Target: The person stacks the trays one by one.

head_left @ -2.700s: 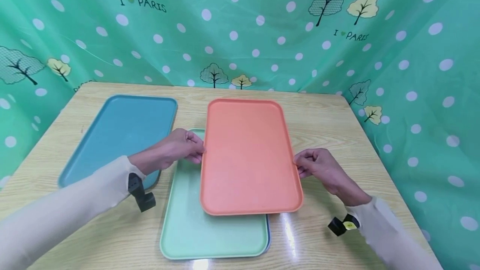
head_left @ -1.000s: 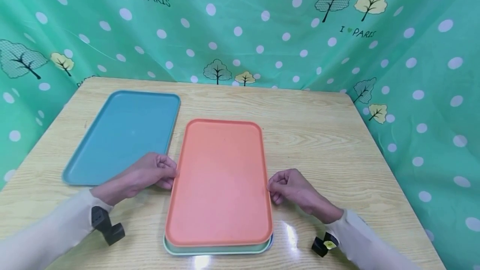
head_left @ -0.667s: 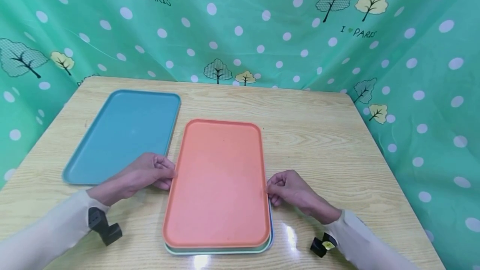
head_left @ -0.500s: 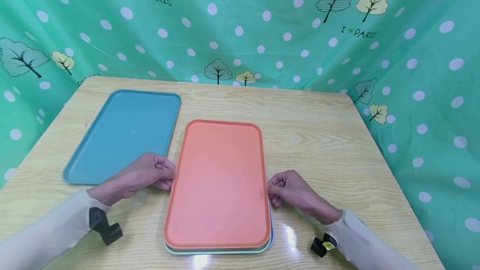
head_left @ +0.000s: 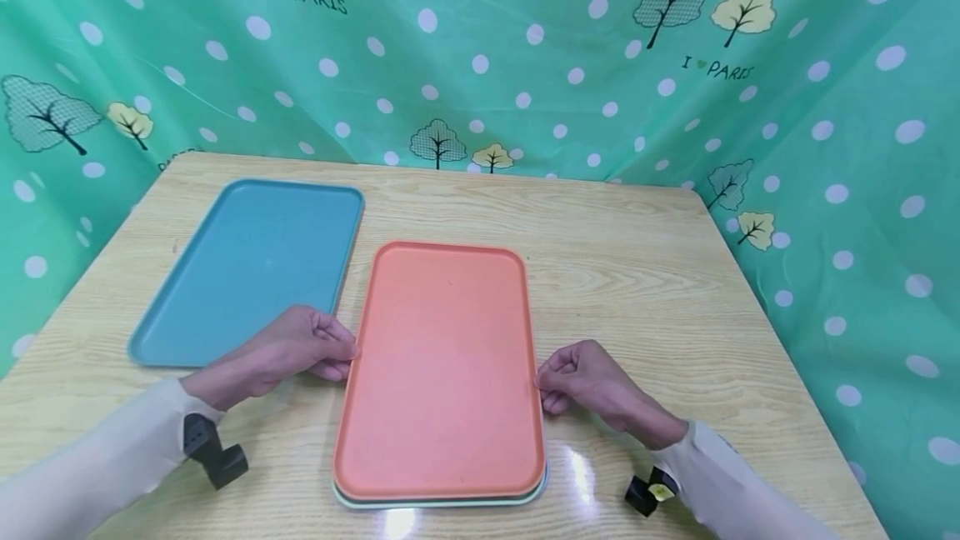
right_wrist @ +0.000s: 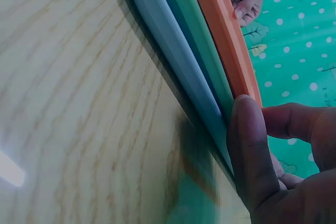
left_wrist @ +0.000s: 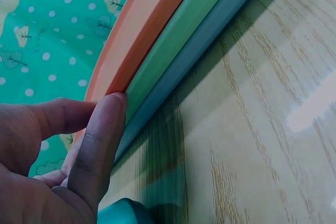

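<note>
An orange tray (head_left: 442, 373) tops a stack in front of the person, long sides running away from the body. Beneath it a green tray (right_wrist: 205, 45) and, lowest, a blue-grey tray (right_wrist: 173, 45) show their edges in the right wrist view; the head view leaves only a thin rim of them. My left hand (head_left: 307, 344) pinches the orange tray's left edge between thumb and fingers. On the opposite edge my right hand (head_left: 588, 382) pinches it likewise. In the left wrist view the thumb (left_wrist: 100, 140) lies along the orange rim.
A larger-looking blue tray (head_left: 255, 265) lies flat on the wooden table (head_left: 622, 273) at the back left, just beyond my left hand. Green dotted cloth (head_left: 480, 48) hangs behind the table and along its sides.
Both hands have brought the orange tray down and toward the body from above the green tray onto the stack. Over the last half second it has shifted slightly right, covering the lower trays more evenly.
</note>
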The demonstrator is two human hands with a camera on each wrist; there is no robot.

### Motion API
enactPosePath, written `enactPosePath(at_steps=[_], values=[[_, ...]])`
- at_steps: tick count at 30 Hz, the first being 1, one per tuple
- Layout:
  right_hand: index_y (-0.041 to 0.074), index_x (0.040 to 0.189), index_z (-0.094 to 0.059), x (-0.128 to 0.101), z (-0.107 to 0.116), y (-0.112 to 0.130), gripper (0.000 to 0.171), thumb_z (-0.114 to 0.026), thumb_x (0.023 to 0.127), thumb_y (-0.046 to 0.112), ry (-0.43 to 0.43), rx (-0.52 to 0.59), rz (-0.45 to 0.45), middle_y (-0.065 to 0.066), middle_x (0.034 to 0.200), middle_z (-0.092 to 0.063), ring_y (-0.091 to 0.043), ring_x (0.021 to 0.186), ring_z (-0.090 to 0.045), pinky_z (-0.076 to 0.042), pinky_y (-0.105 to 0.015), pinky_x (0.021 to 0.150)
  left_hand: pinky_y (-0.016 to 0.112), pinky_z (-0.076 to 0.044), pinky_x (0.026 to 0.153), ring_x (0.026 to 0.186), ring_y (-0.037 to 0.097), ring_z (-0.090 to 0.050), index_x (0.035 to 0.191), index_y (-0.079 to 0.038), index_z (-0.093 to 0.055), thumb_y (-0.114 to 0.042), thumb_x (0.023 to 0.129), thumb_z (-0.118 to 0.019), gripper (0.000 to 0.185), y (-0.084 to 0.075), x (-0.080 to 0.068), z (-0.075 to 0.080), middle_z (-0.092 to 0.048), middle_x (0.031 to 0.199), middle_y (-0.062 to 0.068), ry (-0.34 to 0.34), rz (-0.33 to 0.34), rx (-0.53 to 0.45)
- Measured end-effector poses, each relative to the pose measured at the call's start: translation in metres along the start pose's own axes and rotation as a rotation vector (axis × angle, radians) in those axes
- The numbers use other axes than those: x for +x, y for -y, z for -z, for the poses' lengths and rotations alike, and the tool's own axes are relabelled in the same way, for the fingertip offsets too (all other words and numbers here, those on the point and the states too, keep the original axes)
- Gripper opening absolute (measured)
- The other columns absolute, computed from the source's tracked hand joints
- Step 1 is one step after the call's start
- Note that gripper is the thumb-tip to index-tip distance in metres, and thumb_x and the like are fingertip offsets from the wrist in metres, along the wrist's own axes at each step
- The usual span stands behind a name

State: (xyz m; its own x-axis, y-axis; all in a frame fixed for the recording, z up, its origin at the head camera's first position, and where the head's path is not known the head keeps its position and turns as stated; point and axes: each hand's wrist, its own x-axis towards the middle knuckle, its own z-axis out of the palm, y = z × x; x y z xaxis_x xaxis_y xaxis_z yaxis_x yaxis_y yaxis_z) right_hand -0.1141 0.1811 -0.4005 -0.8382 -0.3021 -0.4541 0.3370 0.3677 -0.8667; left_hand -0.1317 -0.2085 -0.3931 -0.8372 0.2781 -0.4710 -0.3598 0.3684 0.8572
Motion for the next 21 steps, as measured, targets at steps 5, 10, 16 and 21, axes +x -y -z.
enactPosePath(at_steps=[5, 10, 16, 21], values=[[-0.012, 0.094, -0.064, 0.0, 0.0, -0.001, 0.017, -0.068, 0.087, 0.003, 0.0, 0.008, 0.001, -0.01, 0.07, -0.072, -0.012, 0.06, -0.068, -0.059, -0.027, 0.061, 0.03, -0.06, 0.071, 0.073, 0.014, -0.071, 0.107, 0.011, -0.064, -0.004, 0.09, -0.066, 0.023, 0.0, -0.001, 0.001, -0.074, 0.084, 0.007, 0.023, 0.004, -0.006], [-0.009, 0.095, -0.066, -0.002, 0.005, 0.004, 0.018, -0.069, 0.088, 0.007, -0.043, -0.07, 0.039, -0.012, 0.077, -0.072, -0.017, 0.066, -0.069, -0.06, -0.031, 0.064, 0.028, -0.06, 0.071, 0.074, 0.011, -0.07, 0.109, 0.011, -0.064, -0.008, 0.093, -0.065, 0.025, 0.003, -0.003, 0.008, -0.072, 0.083, 0.005, 0.108, -0.028, -0.006], [-0.008, 0.1, -0.067, -0.001, 0.017, 0.025, 0.019, -0.066, 0.09, 0.008, -0.115, -0.145, 0.102, -0.018, 0.086, -0.071, -0.024, 0.076, -0.07, -0.061, -0.036, 0.072, 0.029, -0.06, 0.075, 0.08, 0.013, -0.068, 0.109, 0.008, -0.063, -0.011, 0.094, -0.063, 0.024, 0.006, -0.007, 0.032, -0.07, 0.086, 0.007, 0.152, -0.049, 0.01], [-0.009, 0.106, -0.066, 0.008, 0.016, 0.049, 0.024, -0.065, 0.092, 0.01, -0.079, -0.124, 0.149, -0.025, 0.095, -0.07, -0.027, 0.083, -0.071, -0.06, -0.041, 0.079, 0.031, -0.059, 0.079, 0.085, 0.014, -0.069, 0.112, 0.008, -0.062, -0.012, 0.096, -0.061, 0.026, 0.005, -0.007, 0.05, -0.07, 0.091, 0.007, 0.119, -0.041, 0.048]])
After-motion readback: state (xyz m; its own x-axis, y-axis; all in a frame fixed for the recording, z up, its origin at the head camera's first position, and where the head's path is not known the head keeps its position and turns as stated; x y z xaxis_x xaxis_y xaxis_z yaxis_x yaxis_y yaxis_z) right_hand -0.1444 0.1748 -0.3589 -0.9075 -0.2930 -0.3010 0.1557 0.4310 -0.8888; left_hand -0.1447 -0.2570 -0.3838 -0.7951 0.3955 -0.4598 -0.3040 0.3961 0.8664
